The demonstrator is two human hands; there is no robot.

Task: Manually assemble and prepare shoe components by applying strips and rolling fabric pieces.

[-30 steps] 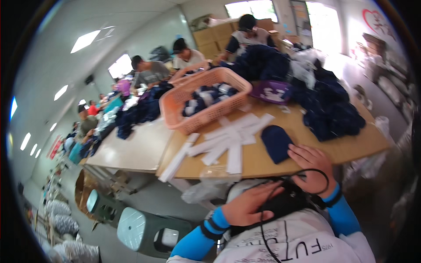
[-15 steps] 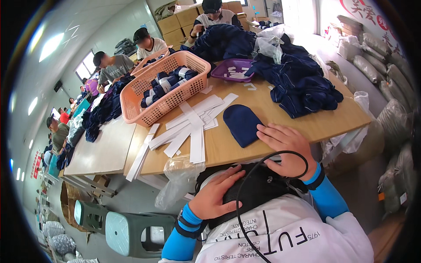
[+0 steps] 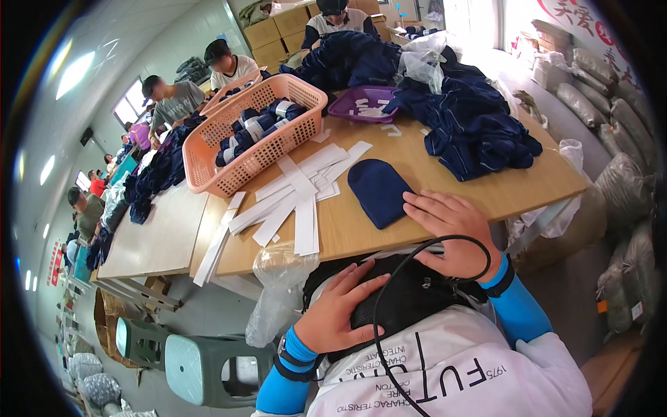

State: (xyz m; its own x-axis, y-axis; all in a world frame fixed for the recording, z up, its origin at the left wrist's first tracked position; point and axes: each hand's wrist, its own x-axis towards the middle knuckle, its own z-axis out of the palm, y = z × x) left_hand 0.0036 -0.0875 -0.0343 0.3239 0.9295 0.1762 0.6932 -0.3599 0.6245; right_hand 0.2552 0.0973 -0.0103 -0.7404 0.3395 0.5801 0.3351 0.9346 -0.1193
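A navy beanie-shaped cloth piece [image 3: 377, 193] lies flat near the table's front edge. My right hand [image 3: 455, 233] stretches its fingers over that edge, the fingertips at the piece's right side; whether they press on it I cannot tell. My left hand [image 3: 345, 307] rests spread on a black bag [image 3: 396, 285] at my lap and holds nothing. A black cable [image 3: 381, 306] loops up past both hands. Left of the cloth piece, long white paper strips [image 3: 306, 201] lie in a loose, crossing pile.
A peach basket [image 3: 264, 149] holds rolled navy bundles with white bands. Behind are a purple tray [image 3: 347, 115] of small white pieces and heaped navy garments [image 3: 472, 125]. A clear plastic bag [image 3: 281, 292] hangs off the table edge. Green stools [image 3: 208, 368] stand left; co-workers [image 3: 170, 104] sit beyond.
The whole view has shifted slightly, so the table and its things sit a little further left. My left fingers are somewhat more spread; my right hand has hardly moved.
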